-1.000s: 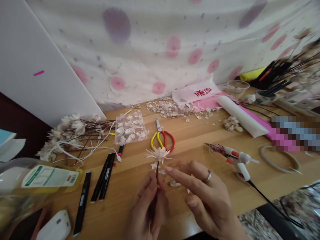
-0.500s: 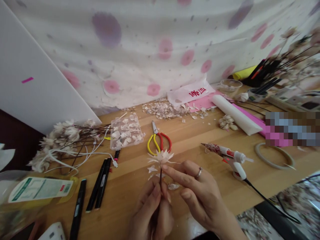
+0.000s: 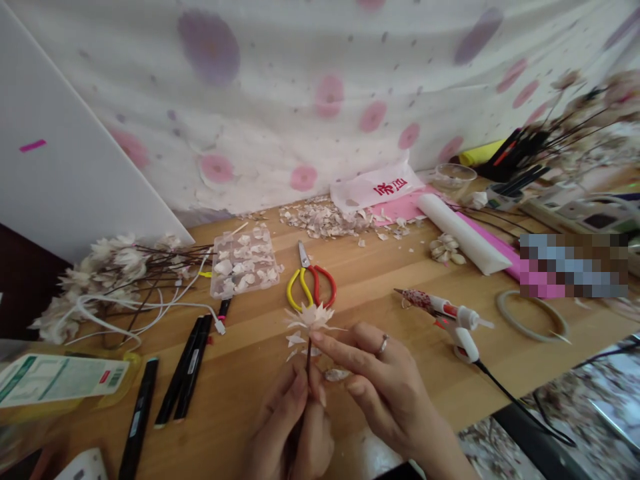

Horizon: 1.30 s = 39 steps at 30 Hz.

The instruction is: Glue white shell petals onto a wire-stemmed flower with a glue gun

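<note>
- My left hand (image 3: 295,417) closes its thumb and fingers firmly around a dark stem (image 3: 309,357), holding it upright over the table (image 3: 375,280).
- My right hand (image 3: 387,383) grips nothing, its index finger extended and thumb held apart; the fingertip sits at the flower's base, though actual contact is hard to confirm.
- The flower (image 3: 313,315) crowns the stem just above my left fingertips, pale pointed petals already spread around the top; whether the ring is complete, I cannot tell.
- Loose pieces (image 3: 296,339) lie just beyond my left hand, unattached.
- Scissors (image 3: 306,268) rest ahead of both hands, untouched.
- A glue gun (image 3: 447,312) lies to the right of my right hand, also untouched.
- Ahead and left of my left hand, a tray (image 3: 214,283) holds more loose pieces, apparently unused; farther left, a bunch (image 3: 123,260) of stemmed flowers looks finished.
</note>
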Tool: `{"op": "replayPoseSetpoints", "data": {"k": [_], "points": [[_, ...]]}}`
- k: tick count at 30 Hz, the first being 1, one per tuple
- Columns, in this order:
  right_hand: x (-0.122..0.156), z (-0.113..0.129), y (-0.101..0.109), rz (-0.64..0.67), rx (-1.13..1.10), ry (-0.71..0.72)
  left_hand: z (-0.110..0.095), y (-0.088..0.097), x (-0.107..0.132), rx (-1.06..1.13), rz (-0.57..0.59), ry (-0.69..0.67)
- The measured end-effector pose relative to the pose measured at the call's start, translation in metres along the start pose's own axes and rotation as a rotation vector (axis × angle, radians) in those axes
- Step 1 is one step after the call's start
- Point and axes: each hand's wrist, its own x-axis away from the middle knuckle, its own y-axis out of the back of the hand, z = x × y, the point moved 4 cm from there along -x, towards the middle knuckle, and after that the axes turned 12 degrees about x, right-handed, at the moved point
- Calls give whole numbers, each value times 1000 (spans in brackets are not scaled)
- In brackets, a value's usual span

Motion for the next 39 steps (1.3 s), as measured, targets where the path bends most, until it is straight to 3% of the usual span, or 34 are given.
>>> {"op": "replayPoseSetpoints", "data": {"k": [18,24,30,39], "points": [[7,-3,-2,-45,182,99,2,0,-4,42,128,21],[8,-3,-7,-30,185,102,-1,-3,-1,24,57,-10],[5,-1,-11,-6,152,128,-4,-1,2,60,144,-36],[2,0,-11,-20,128,100,-8,2,-3,50,111,-53]]}}
